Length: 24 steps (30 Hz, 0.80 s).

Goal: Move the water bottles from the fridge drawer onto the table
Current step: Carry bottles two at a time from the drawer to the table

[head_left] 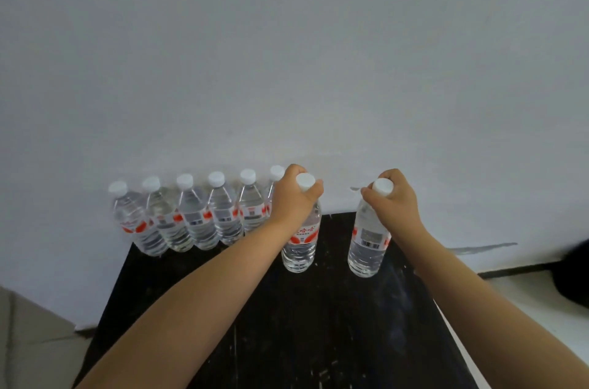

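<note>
Several clear water bottles [194, 216] with white caps and red-and-white labels stand upright in a row along the back edge of the black table [287, 325], against the wall. My left hand [294, 194] grips the neck of another upright bottle [301, 243] just right of the row. My right hand [393, 197] grips the neck of a second bottle [366, 248] further right. Both held bottles are upright with their bases at the tabletop; whether they touch it I cannot tell. The fridge drawer is out of sight.
A pale wall [287, 54] rises right behind the table. A dark rounded object [573, 274] sits at the right edge above a white surface [526, 302]. Light floor tiles [35, 344] show at the lower left. The black tabletop is scuffed with white marks.
</note>
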{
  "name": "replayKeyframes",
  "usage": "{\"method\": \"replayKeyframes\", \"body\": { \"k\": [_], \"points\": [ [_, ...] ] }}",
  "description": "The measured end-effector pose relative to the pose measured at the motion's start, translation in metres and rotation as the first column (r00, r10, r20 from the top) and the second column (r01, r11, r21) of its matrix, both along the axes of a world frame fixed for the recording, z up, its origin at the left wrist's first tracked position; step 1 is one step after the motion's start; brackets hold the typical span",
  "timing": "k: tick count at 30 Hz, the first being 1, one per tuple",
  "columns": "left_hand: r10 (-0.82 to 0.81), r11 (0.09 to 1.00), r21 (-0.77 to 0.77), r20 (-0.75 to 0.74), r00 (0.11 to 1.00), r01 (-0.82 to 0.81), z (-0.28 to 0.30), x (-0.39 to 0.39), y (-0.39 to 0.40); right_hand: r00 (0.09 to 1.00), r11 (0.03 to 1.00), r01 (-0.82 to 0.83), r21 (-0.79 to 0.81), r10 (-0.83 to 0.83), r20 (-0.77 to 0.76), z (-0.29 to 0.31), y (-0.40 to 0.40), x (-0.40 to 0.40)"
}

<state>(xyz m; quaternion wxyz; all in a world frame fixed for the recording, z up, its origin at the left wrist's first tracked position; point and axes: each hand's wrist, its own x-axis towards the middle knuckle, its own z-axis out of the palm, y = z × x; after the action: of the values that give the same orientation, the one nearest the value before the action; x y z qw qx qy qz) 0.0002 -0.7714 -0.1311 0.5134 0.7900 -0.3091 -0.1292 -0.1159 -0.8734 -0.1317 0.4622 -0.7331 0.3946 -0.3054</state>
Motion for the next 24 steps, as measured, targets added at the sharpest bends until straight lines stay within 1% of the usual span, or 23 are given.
{"method": "replayKeyframes", "body": {
  "k": [5, 11, 17, 20, 24],
  "points": [
    [0.028, 1.0, 0.004, -0.044, 0.999, -0.028, -0.031, 0.021, -0.057, 1.0, 1.0, -0.017, -0.006, 0.017, -0.005, -0.031, -0.047, 0.027],
    [0.058, 0.997, 0.048, -0.04, 0.998, -0.056, -0.06, 0.049, -0.1, 0.999, 0.999, -0.043, 0.013, 0.043, 0.015, -0.064, -0.082, 0.05],
    [0.047, 0.993, 0.109, 0.016, 0.999, -0.049, -0.075, 0.069, -0.116, 0.998, 0.998, -0.056, 0.035, 0.055, 0.013, -0.084, -0.096, 0.067],
    [0.022, 0.99, 0.137, 0.018, 1.0, -0.024, -0.081, 0.074, -0.118, 0.998, 0.997, -0.067, 0.046, 0.067, 0.009, -0.092, -0.098, 0.075],
    [0.007, 0.988, 0.154, 0.004, 1.0, -0.008, -0.083, 0.083, -0.115, 0.992, 0.991, -0.128, 0.043, 0.128, 0.009, -0.093, -0.098, 0.09]
  ]
}}
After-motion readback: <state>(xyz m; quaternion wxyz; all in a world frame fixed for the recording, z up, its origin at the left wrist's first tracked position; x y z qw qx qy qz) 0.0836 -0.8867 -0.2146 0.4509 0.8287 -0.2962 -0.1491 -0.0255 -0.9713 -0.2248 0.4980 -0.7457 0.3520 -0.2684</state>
